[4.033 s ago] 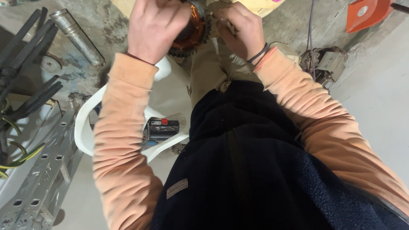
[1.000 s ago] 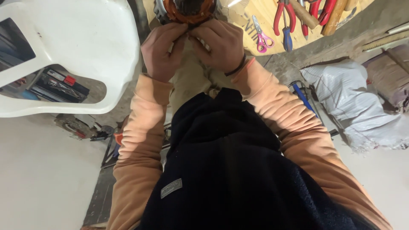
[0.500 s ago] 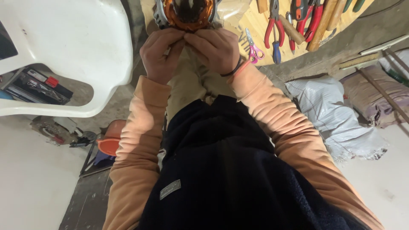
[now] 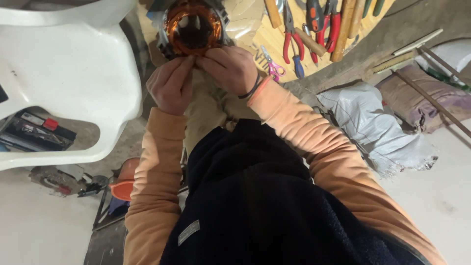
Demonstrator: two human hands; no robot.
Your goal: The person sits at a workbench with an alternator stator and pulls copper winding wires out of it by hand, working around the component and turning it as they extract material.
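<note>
— Where is the motor stator [image 4: 193, 27]?
— At the top of the view, standing beside the wooden surface [image 4: 267, 37]; its copper windings glow orange inside a dark toothed ring; the upper rim is cut off by the frame.

— And the hands?
— Both meet at its lower edge; the left hand [image 4: 170, 86] pinches there with fingertips together; the right hand [image 4: 230, 68] does the same, a band on its wrist; what they pinch is too small to make out, perhaps a wire; the grip of each is clenched on that edge.

— What else?
— Red-handled pliers [image 4: 290, 37] and small pink scissors [image 4: 272, 66] lie on the surface; a white plastic chair [image 4: 64, 73] stands at the left, partly cut off; a grey sack [image 4: 378, 132] lies right.
</note>
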